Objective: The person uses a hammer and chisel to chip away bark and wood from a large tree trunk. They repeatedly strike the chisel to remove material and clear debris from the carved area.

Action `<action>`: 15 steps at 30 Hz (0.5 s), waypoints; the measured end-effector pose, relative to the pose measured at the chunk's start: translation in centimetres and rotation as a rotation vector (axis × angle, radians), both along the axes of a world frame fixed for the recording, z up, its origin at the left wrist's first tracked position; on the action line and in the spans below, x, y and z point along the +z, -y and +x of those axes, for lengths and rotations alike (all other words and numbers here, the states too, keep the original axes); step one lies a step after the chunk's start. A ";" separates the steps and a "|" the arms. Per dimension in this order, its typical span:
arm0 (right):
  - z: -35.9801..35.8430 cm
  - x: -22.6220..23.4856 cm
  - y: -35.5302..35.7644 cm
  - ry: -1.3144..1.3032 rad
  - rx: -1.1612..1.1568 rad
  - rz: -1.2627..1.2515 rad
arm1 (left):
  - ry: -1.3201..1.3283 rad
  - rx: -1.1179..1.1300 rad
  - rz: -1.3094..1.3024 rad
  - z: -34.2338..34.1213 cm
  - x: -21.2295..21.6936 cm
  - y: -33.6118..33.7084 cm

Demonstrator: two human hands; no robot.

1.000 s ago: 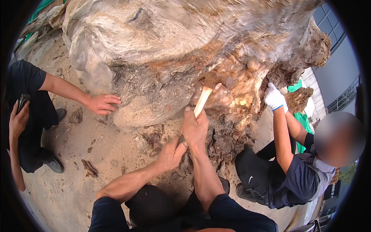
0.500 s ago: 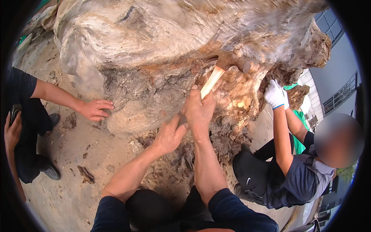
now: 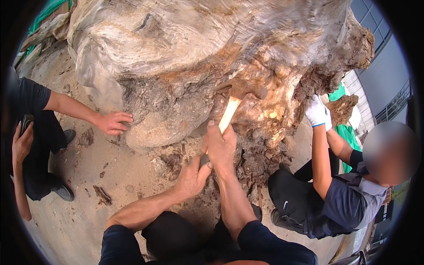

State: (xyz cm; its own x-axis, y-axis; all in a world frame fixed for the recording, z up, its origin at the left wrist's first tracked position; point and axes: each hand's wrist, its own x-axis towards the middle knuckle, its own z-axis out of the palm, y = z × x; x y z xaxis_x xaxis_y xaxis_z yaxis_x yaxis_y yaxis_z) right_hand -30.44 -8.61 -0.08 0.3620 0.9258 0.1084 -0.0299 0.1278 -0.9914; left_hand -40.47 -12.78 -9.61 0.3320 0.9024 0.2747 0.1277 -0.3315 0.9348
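Observation:
Both my hands hold a tool with a pale wooden handle (image 3: 229,114) and a dark metal head (image 3: 247,89), like a hammer or small axe. My right hand (image 3: 221,145) grips the handle higher up. Just below it, my left hand (image 3: 192,176) is closed around the handle's lower end. The head rests against the rotten brown wood of a huge grey tree stump (image 3: 185,48). Crumbled dark wood (image 3: 260,163) lies under the spot.
On the left, a person in black presses a bare hand (image 3: 112,123) on the stump and holds a phone (image 3: 26,123). On the right, a crouching person's white-gloved hand (image 3: 317,110) touches the stump beside a loose wood chunk (image 3: 342,108). Sandy ground (image 3: 79,207) has bark scraps.
The tool and my hands went up toward the stump half a second ago and are now back lower. The bare hand on the left stays on the stump.

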 end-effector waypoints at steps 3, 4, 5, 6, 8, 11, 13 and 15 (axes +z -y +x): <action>0.6 2.7 -1.6 0.162 -0.026 0.112 | 0.069 0.007 0.073 0.8 2.4 -2.3; 0.3 3.7 -2.0 0.023 0.008 0.144 | 0.045 0.003 0.079 0.8 2.9 -3.4; 0.5 4.0 -2.8 0.037 0.001 0.160 | 0.029 0.005 0.084 0.9 3.4 -4.5; 0.8 4.0 -3.6 0.050 -0.006 0.177 | 0.013 0.006 0.089 0.9 3.8 -5.3; 1.3 3.4 -5.0 0.027 -0.018 0.177 | -0.024 -0.021 -0.008 1.0 4.1 -6.3; 1.4 2.7 -5.8 0.041 -0.036 0.129 | -0.075 -0.009 -0.036 0.9 3.7 -7.0; 1.0 2.7 -5.8 0.061 -0.061 0.107 | -0.080 -0.003 -0.028 0.8 3.2 -7.3; 1.4 2.1 -5.8 0.117 -0.085 0.104 | -0.059 -0.018 -0.033 0.8 2.9 -7.3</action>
